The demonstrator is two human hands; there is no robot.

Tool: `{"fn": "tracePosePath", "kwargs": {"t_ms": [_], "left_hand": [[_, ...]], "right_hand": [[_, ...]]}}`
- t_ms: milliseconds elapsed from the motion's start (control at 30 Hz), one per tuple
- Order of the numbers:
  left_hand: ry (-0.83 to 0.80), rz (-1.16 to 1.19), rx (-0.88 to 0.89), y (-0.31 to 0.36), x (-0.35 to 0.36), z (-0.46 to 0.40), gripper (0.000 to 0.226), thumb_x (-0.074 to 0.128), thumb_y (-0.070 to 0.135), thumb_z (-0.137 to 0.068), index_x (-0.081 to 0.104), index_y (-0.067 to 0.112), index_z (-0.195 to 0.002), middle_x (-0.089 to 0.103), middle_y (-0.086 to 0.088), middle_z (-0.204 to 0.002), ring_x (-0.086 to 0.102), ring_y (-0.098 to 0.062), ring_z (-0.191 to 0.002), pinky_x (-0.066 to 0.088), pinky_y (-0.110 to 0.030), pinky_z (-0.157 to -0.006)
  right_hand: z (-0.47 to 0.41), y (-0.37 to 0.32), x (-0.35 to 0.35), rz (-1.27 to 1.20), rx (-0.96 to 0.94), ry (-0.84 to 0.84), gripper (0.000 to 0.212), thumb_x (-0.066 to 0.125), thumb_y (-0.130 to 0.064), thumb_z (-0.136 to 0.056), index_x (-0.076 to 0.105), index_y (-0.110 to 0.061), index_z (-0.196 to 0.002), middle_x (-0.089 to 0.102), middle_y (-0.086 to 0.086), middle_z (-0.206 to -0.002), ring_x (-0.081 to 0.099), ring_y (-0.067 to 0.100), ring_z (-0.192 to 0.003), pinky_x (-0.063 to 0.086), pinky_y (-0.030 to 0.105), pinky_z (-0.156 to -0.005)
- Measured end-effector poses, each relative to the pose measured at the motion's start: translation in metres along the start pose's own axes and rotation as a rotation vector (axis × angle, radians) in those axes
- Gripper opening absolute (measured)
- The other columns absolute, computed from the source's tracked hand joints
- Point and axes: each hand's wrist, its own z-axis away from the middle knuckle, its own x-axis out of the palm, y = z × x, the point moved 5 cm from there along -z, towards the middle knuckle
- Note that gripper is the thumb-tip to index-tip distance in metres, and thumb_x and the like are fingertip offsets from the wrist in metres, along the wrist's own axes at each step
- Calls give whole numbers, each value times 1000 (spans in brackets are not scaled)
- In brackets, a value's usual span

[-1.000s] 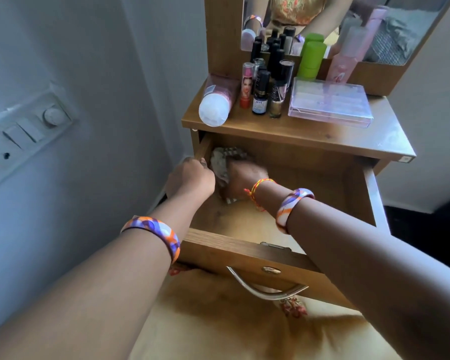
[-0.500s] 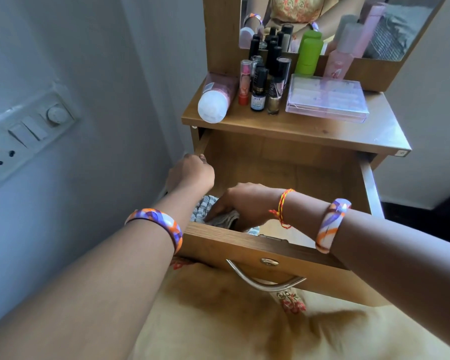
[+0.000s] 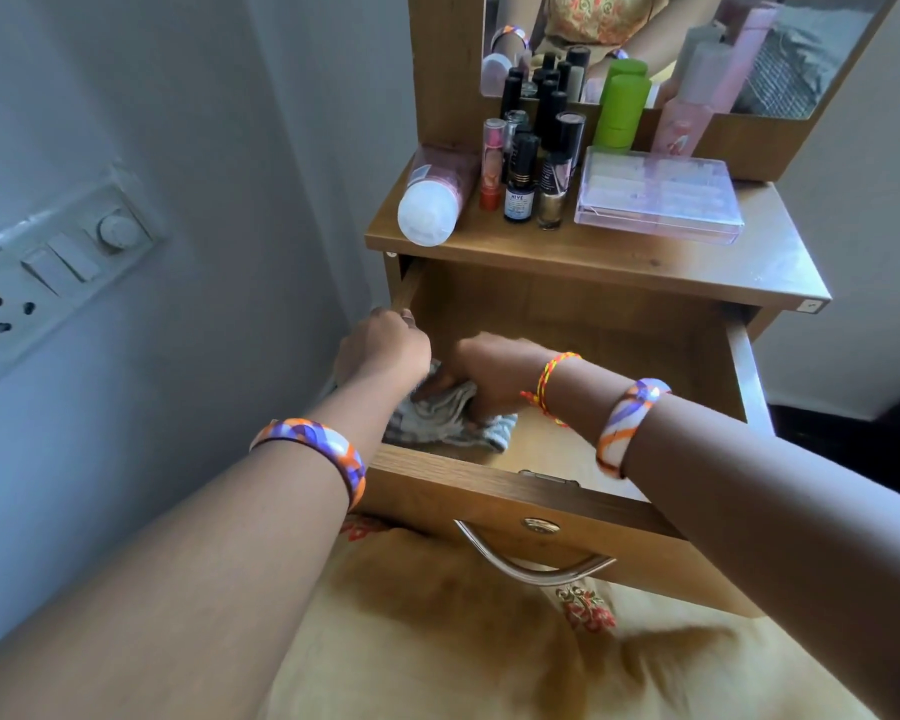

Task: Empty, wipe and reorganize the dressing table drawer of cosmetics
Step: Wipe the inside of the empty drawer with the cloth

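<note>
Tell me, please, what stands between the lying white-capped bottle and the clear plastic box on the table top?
In the head view, a cluster of small upright cosmetic bottles stands between the white-capped bottle and the clear plastic box.

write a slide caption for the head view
Right hand wiping the emptied drawer with a cloth; left hand holding its side.

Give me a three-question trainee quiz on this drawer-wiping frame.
1. True or false: the drawer holds cosmetics.
2. Which hand presses the cloth? A) left hand B) right hand
3. Fill in: the white-capped bottle lies on its ____.

Key: 1 false, only the cloth shows inside; 2 B, the left grips the drawer's side edge; 3 side.
</note>
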Motion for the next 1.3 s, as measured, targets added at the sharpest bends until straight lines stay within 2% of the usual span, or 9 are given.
{"fn": "tracePosePath", "kwargs": {"t_ms": [200,400,500,600,733,867,1067,1167,1300], "left_hand": [[13,-90,12,2,-5,8,48,25,36,-100,52,3,-124,56,-18,-125,54,-38,-115,45,-41,-89],[17,-105,8,2,-5,8,47,26,37,-100,53,6,-123,58,-16,-123,56,-37,-112,46,-40,-86],[3,-89,12,2,-4,5,48,25,36,-100,53,4,-123,57,-18,-125,54,-39,-115,45,-43,-93],[0,-71,8,1,-2,2,48,26,36,-100,52,3,-124,56,-20,-125,53,-40,-116,45,-45,-95],[-4,-32,-3,-1,0,1,49,26,36,-100,51,3,-126,54,-20,-127,51,-39,-118,44,-47,-98],[-9,-4,-7,-2,1,-2,48,27,35,-100,51,3,-125,55,-19,-125,52,-39,-116,45,-48,-97],[3,-41,2,1,-2,2,48,27,33,-100,54,1,-123,55,-21,-127,51,-40,-118,42,-46,-97],[8,-55,15,1,-3,1,49,27,34,-100,54,0,-122,53,-23,-129,48,-42,-121,40,-47,-99],[1,-38,26,0,-2,1,50,26,35,-100,53,0,-123,52,-23,-130,48,-43,-120,40,-47,-101]], "right_hand": [[-4,45,-8,-21,360,192,35,54,-20,-90,55,-16,-125,61,10,-119,59,29,-111,46,30,-78],[27,104,2,109,611,53,17,64,-28,-73,56,-13,-76,57,4,-81,62,22,-87,51,31,-77],[68,112,-6,178,708,-55,18,52,-22,-93,62,-13,-105,62,8,-111,58,23,-110,47,32,-88],[83,116,0,143,704,-48,21,67,-32,-80,66,-15,-93,63,4,-88,64,20,-96,54,32,-84],[82,96,19,128,640,-174,49,79,-44,-61,69,-13,-97,66,4,-94,67,21,-96,54,26,-77],[67,57,30,71,518,-217,38,75,-26,-70,68,-6,-102,67,6,-100,66,22,-102,57,33,-84],[19,-5,15,-219,285,70,37,71,-25,-76,65,-6,-108,67,11,-107,63,29,-99,48,28,-74],[0,-22,15,-255,215,48,39,72,-17,-74,65,-12,-113,65,4,-98,59,23,-86,51,29,-80],[10,12,16,-121,311,-39,33,76,-6,-57,70,-7,-89,64,6,-80,60,23,-71,57,34,-72]]}}
